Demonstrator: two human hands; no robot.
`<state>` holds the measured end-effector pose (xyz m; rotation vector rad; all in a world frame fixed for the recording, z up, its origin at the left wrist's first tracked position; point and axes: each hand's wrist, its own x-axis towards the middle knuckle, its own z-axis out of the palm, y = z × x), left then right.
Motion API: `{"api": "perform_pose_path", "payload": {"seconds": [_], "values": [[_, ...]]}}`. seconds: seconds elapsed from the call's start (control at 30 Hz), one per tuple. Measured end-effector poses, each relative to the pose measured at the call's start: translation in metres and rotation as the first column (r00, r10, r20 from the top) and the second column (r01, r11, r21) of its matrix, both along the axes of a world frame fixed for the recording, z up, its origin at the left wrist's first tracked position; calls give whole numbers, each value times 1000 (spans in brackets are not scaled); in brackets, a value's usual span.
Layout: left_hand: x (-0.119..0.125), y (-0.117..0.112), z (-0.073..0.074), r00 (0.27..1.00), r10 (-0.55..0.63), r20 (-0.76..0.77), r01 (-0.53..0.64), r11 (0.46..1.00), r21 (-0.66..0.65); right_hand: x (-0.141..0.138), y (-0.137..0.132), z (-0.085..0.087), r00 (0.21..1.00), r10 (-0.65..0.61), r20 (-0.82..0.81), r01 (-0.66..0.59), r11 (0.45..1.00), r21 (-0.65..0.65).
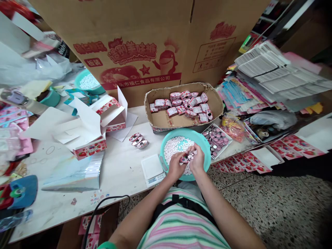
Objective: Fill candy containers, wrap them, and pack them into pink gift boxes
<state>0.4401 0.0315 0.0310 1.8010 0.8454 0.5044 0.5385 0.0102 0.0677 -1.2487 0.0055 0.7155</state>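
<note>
From the head view, the left hand (175, 166) and right hand (197, 159) are held together over a teal basin (205, 149) full of small white candies (175, 147). The left hand's fingers (178, 162) curl closed around a small pink-and-white tin (184, 159), which sits just above the candies. The right hand's fingers (192, 152) are bunched tightly against the tin, but whether they hold any candies is too small to tell.

A white kitchen scale (152, 169) sits on the surface (121, 173) just left of the basin, and three loose tins (138, 141) lie farther left. Behind the basin, a low cardboard tray (160, 121) holds a heap of similar tins. To its right, a shallow box (215, 140) holds rows of round lids. Strawberry-printed boxes (89, 150) stand open on the left, near a second teal basin (88, 83) of candies.
</note>
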Motion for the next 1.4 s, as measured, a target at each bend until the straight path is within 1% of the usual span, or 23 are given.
{"api": "perform_pose_path", "payload": {"seconds": [0.07, 0.13, 0.3, 0.43, 0.53, 0.7, 0.8, 0.97, 1.1, 1.2, 1.33, 1.37, 1.4], "values": [[2, 1, 0, 1000, 17, 18, -17, 1000, -9, 1, 1, 4, 997, -18, -75, 21, 999, 46], [3, 2, 0, 999, 42, 25, -42, 999, -19, 1, 2, 7, 995, -23, -100, 29, 998, 58], [6, 3, 2, 1000, 28, -1, -28, 999, 29, 1, 3, 8, 997, -34, -73, 36, 999, 23], [8, 1, 4, 1000, 14, 12, -14, 1000, 25, 3, 4, 5, 995, -77, -57, 75, 996, -39], [9, -1, 4, 1000, 13, 27, -13, 1000, -8, 6, 3, 3, 993, -92, -71, 87, 994, -66], [13, -3, 2, 996, 69, 57, -64, 995, -82, 9, 3, 6, 995, -95, -32, 94, 995, -36], [16, -3, 3, 994, 98, 56, -94, 992, -79, 10, 3, 7, 997, -77, -22, 77, 997, -34], [19, -3, 5, 995, 76, 69, -72, 996, -58, 11, 3, 5, 996, -93, 18, 93, 994, -50], [24, -4, 4, 991, 102, 84, -94, 991, -90, 13, 3, 7, 996, -85, 35, 86, 995, -42], [25, -3, 2, 991, 121, 59, -114, 987, -110, 13, 5, 6, 997, -68, 34, 70, 996, -61], [14, -1, 1, 992, 115, 50, -109, 989, -101, 3, 9, -1, 996, -88, 21, 90, 991, -96], [12, -1, 3, 991, 121, 64, -114, 988, -106, 1, 10, 0, 996, -80, 51, 85, 989, -120], [12, 0, 5, 988, 131, 86, -120, 986, -119, 0, 10, 2, 991, -46, 129, 66, 985, -158]]}}
